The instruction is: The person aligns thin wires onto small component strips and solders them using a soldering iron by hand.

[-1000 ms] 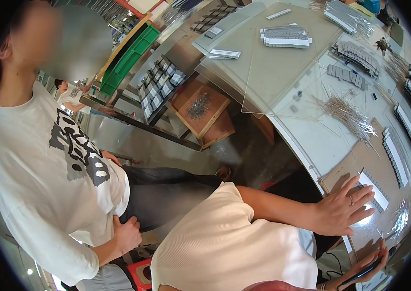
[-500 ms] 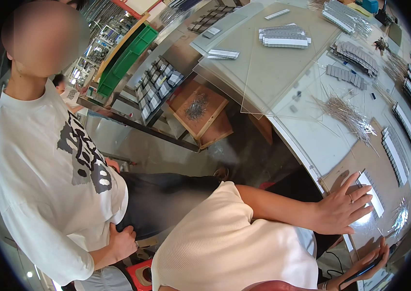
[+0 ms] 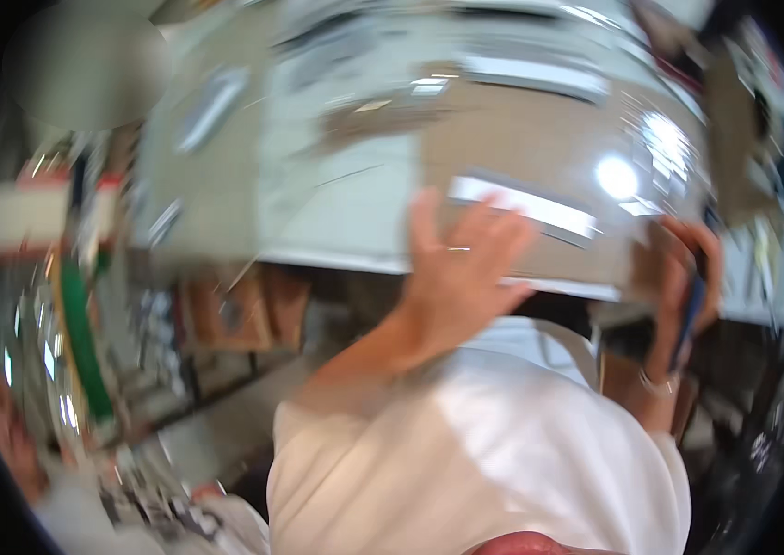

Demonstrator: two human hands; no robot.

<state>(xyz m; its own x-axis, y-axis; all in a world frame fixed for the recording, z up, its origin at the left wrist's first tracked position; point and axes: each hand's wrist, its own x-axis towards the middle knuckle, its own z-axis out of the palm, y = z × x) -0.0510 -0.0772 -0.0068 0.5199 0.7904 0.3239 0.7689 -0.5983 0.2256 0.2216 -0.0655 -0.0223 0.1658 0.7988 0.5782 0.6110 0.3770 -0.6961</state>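
A white strip with a grey edge [image 3: 526, 205] lies on the brown board [image 3: 503, 125] at the front of the table. My left hand [image 3: 466, 264], a ring on one finger, is spread out, with its fingertips at the near edge of the strip; blur hides whether they press on it. To the right, my right hand [image 3: 692, 268] is closed around a slender, dark blue, pen-like tool [image 3: 691, 310], whose exact kind I cannot make out. The tool's tip is hidden.
Beyond lies another white strip [image 3: 535, 78]. Loose thin wires [image 3: 378, 120] are smeared at the middle, and shiny ones [image 3: 665, 139] lie at the right. A wooden box [image 3: 225, 310] stands below the table at left. Part of another person [image 3: 133, 504] shows at lower left.
My view has swung right toward the table, blurring the picture. The other person has slid to the lower left edge. My left hand stays spread by the strip; my right still holds the tool.
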